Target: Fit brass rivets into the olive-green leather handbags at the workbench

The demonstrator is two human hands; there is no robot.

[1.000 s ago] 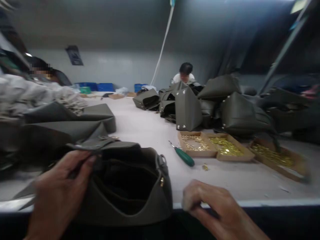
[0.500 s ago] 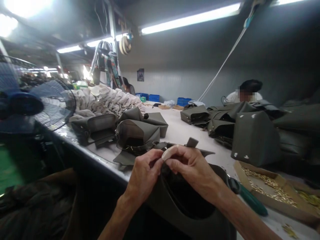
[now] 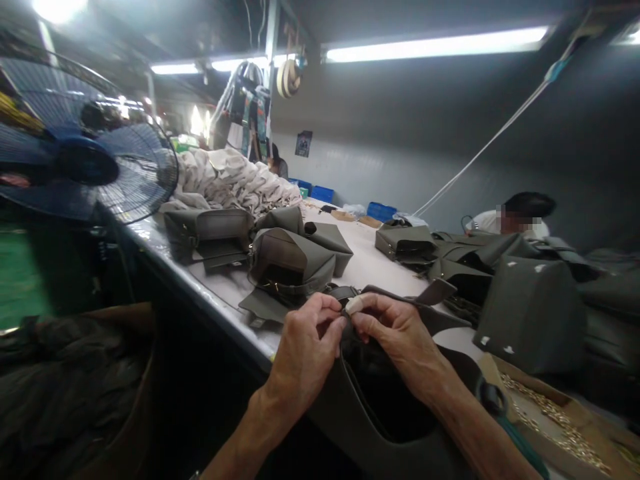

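Observation:
A dark grey-green handbag hangs at the table's edge before me, its mouth open toward me. My left hand pinches the bag's upper rim between thumb and fingers. Right beside it, my right hand grips the same spot, with a pale wrap on one fingertip. The fingers hide whether a small fitting is between them. Just behind the fingertips lies a strap, and a flap of the same material reaches to the right.
More dark bags lie on the table, with a larger pile at right. A cardboard tray holds small gold-coloured metal parts. Pale cloth is heaped at back left, near a fan. A person sits across the table.
My view has swung left and tilted, so things sit further right. Both hands still pinch the bag's rim; the flap by my right hand now points more to the right.

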